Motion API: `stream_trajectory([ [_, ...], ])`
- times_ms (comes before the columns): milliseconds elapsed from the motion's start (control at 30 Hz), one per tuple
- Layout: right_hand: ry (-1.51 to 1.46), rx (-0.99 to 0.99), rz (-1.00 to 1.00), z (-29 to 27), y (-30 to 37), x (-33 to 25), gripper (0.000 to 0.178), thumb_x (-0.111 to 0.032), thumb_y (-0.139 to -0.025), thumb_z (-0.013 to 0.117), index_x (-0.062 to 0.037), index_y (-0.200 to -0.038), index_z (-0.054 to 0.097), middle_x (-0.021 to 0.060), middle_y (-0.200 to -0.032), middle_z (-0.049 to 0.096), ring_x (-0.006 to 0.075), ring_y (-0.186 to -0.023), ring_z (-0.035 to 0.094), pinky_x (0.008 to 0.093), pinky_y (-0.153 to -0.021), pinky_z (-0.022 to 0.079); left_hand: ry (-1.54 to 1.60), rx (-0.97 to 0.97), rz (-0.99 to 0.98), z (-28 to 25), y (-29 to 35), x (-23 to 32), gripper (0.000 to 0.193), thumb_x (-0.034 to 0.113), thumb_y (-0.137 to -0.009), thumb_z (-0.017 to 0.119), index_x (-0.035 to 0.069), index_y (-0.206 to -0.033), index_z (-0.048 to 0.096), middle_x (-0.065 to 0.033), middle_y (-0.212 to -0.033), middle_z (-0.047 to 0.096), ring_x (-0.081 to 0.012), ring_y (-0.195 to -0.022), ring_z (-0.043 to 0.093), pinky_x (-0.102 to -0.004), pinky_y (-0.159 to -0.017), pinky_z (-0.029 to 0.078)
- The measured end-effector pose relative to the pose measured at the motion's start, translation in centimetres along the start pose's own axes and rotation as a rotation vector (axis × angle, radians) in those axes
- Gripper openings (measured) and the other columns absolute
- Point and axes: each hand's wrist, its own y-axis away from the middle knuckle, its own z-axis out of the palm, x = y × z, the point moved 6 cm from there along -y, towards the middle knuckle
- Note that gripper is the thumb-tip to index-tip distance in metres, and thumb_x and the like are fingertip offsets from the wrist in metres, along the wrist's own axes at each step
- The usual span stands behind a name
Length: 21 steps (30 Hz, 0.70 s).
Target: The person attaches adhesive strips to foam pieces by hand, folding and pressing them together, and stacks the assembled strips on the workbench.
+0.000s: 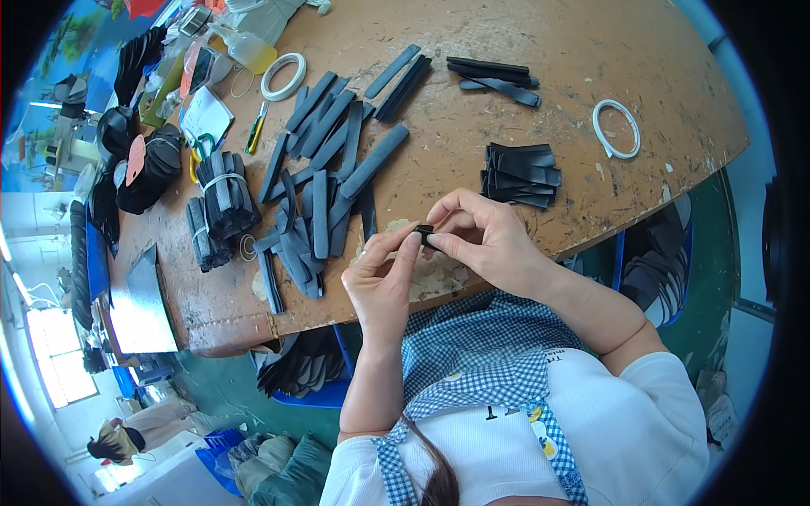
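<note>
Both hands meet over the table's near edge and pinch one small black strip (427, 237), mostly covered by the fingers. My left hand (384, 268) grips its left end between thumb and forefinger. From the other side, my right hand (483, 232) presses on it with thumb and fingertips. Just beyond the right hand lies a fanned stack of black strips (521, 173). To the left, many loose dark grey strips (319, 198) are heaped across the wooden table (582, 51).
Tied bundles of strips (226, 198) sit at the left. Farther back are a tape roll (283, 77), a cutter knife (256, 128) and a bottle of yellow liquid (251, 51). Another tape roll (616, 129) lies at right. Blue bins (325, 392) of dark pieces stand below the table edge.
</note>
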Motion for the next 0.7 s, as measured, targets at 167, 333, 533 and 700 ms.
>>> stream_trajectory([
  [167, 0.075, 0.017, -0.002, -1.1, 0.0, 0.1, 0.020, -0.006, -0.095, 0.069, -0.0003, -0.113, 0.061, 0.0046, -0.087, 0.073, 0.0066, -0.083, 0.067, 0.0223, -0.074, 0.053, 0.025, 0.036, -0.074, -0.1, -0.6, -1.3, 0.017, 0.005, -0.094, 0.071, -0.002, -0.109, 0.076, -0.0060, -0.100, 0.070, -0.0082, -0.083, 0.063, -0.0205, -0.070, 0.051],
  [333, 0.038, 0.035, 0.052, -1.7, 0.1, 0.5, 0.022, -0.006, -0.095, 0.069, 0.0000, -0.115, 0.062, 0.0048, -0.086, 0.073, 0.0067, -0.081, 0.068, 0.0224, -0.072, 0.054, 0.134, 0.080, -0.104, 0.4, -0.8, -2.0, 0.020, 0.010, -0.093, 0.074, -0.002, -0.109, 0.075, -0.0048, -0.090, 0.073, -0.0079, -0.075, 0.063, -0.0209, -0.064, 0.050],
  [533, -0.002, 0.048, 0.049, -1.8, -0.1, 0.8, 0.019, -0.007, -0.095, 0.070, 0.0011, -0.112, 0.068, 0.0044, -0.089, 0.074, 0.0079, -0.083, 0.070, 0.0232, -0.073, 0.056, 0.198, 0.065, -0.126, 0.7, -0.9, -2.3, 0.020, 0.009, -0.093, 0.074, -0.003, -0.109, 0.075, -0.0059, -0.090, 0.073, -0.0086, -0.076, 0.063, -0.0209, -0.065, 0.050],
  [700, -0.033, 0.053, 0.070, -1.4, -0.4, 0.6, 0.015, -0.007, -0.094, 0.070, 0.0016, -0.107, 0.071, 0.0051, -0.091, 0.075, 0.0092, -0.086, 0.072, 0.0242, -0.076, 0.057, 0.235, 0.055, -0.156, 0.4, -1.0, -1.8, 0.020, 0.007, -0.094, 0.073, -0.004, -0.111, 0.074, -0.0067, -0.096, 0.072, -0.0088, -0.076, 0.063, -0.0210, -0.067, 0.052],
])
